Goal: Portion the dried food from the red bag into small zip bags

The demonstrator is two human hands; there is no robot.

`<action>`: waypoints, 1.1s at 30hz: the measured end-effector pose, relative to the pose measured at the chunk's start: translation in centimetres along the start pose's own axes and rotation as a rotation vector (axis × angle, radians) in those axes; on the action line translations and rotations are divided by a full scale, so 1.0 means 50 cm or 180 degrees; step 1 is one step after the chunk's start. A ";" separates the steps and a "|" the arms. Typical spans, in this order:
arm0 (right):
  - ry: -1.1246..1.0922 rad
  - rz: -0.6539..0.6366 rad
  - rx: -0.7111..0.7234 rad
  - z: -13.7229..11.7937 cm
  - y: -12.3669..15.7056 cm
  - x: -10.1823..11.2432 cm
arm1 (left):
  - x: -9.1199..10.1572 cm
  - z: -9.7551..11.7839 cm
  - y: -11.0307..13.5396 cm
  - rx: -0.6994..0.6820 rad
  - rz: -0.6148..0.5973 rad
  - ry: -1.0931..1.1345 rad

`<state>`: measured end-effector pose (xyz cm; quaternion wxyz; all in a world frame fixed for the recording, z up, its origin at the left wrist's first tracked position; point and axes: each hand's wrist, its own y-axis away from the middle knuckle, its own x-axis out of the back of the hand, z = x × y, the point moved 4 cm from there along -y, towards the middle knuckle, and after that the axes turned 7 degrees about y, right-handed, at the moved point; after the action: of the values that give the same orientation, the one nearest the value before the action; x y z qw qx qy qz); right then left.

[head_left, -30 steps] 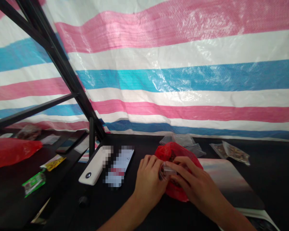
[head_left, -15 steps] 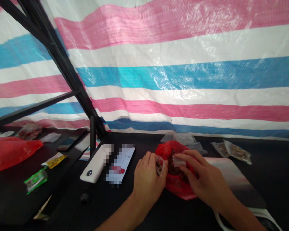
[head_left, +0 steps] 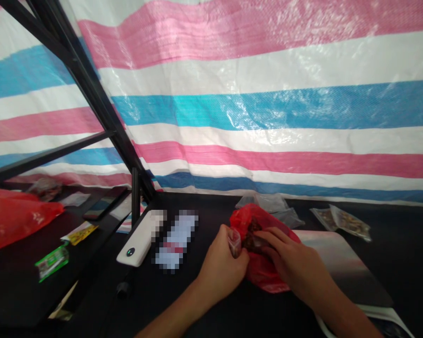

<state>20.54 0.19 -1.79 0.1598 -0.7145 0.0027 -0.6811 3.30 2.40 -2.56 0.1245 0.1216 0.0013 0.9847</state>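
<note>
My left hand (head_left: 227, 256) is closed around a small clear plastic bag (head_left: 234, 241), whose open mouth shows between thumb and fingers. Right beside it lies an open red plastic bag (head_left: 268, 274) with dark brown, crumbly contents (head_left: 253, 227). Into that opening reaches my right hand (head_left: 285, 251), fingers bent and pinched on a small clear plastic cup (head_left: 256, 244) that sits low among the brown bits. Its outline is hard to make out there, and my fingertips are partly hidden.
A scale with a metal plate (head_left: 345, 263) stands to the right. Filled clear packets (head_left: 341, 223) and flat clear bags (head_left: 268, 206) lie behind. At left are a white power bank (head_left: 139, 239), a phone (head_left: 178, 239), a green packet (head_left: 52, 263) and another red bag (head_left: 17, 216).
My right hand has lowered the small clear cup into the brown contents of the red bag. My left hand has turned slightly and closed more tightly round its clear bag.
</note>
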 end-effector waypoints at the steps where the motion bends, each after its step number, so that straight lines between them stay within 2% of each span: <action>1: -0.0036 0.0001 -0.0009 -0.003 0.000 0.001 | -0.001 0.000 -0.005 -0.0027 -0.0031 0.0266; 4: -0.0256 0.0060 -0.0100 -0.009 0.001 0.003 | -0.004 0.003 -0.017 -0.0053 -0.0153 0.0926; 7: -0.0736 0.0173 -0.0299 -0.007 0.002 0.004 | -0.003 0.003 -0.022 -0.0114 -0.0136 0.1155; 9: -0.1166 0.0256 -0.0481 -0.001 0.001 0.007 | 0.002 0.003 -0.021 -0.0247 0.0034 0.0898; 13: -0.2116 0.0398 -0.0704 0.011 -0.006 0.021 | 0.016 0.014 -0.012 -0.0657 0.0489 -0.0321; 16: -0.2471 0.0563 -0.0600 0.007 -0.009 0.041 | 0.016 0.028 -0.006 -0.0809 0.0470 -0.0876; 18: -0.2276 0.0753 -0.0338 -0.002 -0.006 0.055 | 0.011 0.033 -0.004 -0.0832 0.0331 -0.1009; 21: -0.1655 0.1049 0.0295 -0.024 0.006 0.069 | 0.005 0.035 -0.003 -0.0884 0.0178 -0.1170; 26: -0.0995 0.1427 0.1093 -0.046 0.025 0.076 | -0.002 0.031 0.000 -0.1152 0.0089 -0.1390; 30: -0.0820 0.1515 0.1078 -0.046 0.022 0.078 | -0.004 0.025 0.000 -0.1113 0.0130 -0.1540; 33: -0.0763 0.1600 0.0606 -0.028 0.018 0.077 | -0.002 0.023 -0.001 -0.0981 0.0266 -0.1609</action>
<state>19.65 -1.83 1.78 0.3890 -0.7487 0.0969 -0.5280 3.69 2.37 -1.49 0.0972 0.3426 -0.1843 0.9161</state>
